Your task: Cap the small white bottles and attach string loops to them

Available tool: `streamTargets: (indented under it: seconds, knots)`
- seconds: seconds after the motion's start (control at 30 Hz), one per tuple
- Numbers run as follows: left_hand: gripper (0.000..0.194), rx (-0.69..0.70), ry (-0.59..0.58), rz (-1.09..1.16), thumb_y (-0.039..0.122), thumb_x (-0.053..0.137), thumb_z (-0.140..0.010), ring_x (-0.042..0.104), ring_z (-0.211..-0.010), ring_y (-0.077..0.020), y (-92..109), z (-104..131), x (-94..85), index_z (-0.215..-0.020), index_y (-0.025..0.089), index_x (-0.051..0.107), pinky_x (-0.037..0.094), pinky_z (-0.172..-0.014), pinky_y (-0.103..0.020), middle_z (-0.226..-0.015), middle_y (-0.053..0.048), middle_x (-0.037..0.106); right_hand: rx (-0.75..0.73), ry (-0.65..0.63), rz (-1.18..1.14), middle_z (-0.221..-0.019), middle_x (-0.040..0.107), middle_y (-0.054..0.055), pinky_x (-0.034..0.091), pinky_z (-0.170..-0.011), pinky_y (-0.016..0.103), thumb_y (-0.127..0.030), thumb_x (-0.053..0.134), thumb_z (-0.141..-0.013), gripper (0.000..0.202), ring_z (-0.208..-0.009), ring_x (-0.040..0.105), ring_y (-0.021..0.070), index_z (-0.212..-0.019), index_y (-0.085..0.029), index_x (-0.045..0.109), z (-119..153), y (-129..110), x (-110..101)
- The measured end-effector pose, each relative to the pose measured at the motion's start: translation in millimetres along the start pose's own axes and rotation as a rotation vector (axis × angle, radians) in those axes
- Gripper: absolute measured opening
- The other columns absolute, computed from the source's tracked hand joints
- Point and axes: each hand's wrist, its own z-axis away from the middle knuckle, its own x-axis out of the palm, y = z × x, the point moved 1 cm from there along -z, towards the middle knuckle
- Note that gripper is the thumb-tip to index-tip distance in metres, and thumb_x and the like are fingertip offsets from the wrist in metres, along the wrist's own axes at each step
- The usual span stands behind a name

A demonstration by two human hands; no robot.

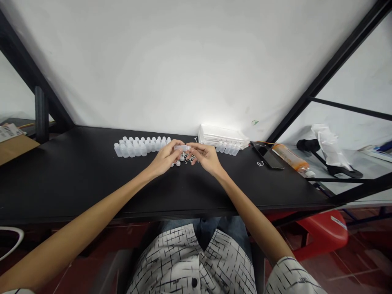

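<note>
Between my two hands lies a small translucent white bottle [181, 148], held sideways above the black table. My left hand [167, 157] is closed round its body. The fingertips of my right hand [208, 158] pinch its neck end at the right. Rows of similar bottles [131, 148] stand upright to the left of my hands. Below my fingers are loose white caps [178, 163] and small white tips, partly hidden. On the right, several bottles with thin tips [228, 148] stand in a group.
A stack of white packets [221, 134] lies against the wall. Right of it are a dark phone [268, 157], an orange-labelled bottle [290, 157] on its side and a small white curl [260, 163]. The black table's [190, 196] front edge is near my body. A red stool [324, 232] stands at lower right.
</note>
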Motion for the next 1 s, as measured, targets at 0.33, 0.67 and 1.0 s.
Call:
streamTargets:
  seconds: [0.33, 0.67, 1.0]
  knots:
    - [0.031, 0.213, 0.063, -0.305, 0.041, 0.059, -0.089, 0.062, -0.085, -0.0192, -1.9, -1.9, -3.0, -0.105, 0.018, 0.073, 0.048, -0.066, -0.027, -0.101, -0.009, 0.071, -0.013, 0.021, 0.079, -0.076, 0.069, 0.006, 0.057, -0.054, 0.03, -0.044, 0.071, -0.077, 0.037, -0.07, 0.069, 0.0202, -0.099, -0.015, 0.073, 1.5, 4.6, -7.2]
    - [0.03, 0.495, 0.112, -0.496, 0.037, 0.057, -0.093, 0.064, -0.08, -0.0163, -7.0, -1.3, -6.9, -0.107, 0.018, 0.074, 0.051, -0.065, -0.028, -0.097, -0.009, 0.072, 0.019, -0.013, 0.011, -0.073, 0.072, 0.006, 0.059, -0.056, 0.031, -0.051, 0.073, -0.075, 0.043, -0.069, 0.07, 0.0203, -0.097, -0.014, 0.076, 1.3, 4.7, -5.0]
    - [0.033, 0.262, -0.035, -0.479, 0.039, 0.051, -0.095, 0.063, -0.072, -0.0142, -4.9, -5.3, -7.5, -0.105, 0.018, 0.074, 0.049, -0.063, -0.024, -0.086, -0.005, 0.072, -0.054, 0.028, 0.081, -0.09, 0.072, 0.008, 0.061, -0.062, 0.032, -0.045, 0.072, -0.077, 0.034, -0.077, 0.07, 0.0205, -0.097, -0.017, 0.074, 3.1, 6.3, -5.9]
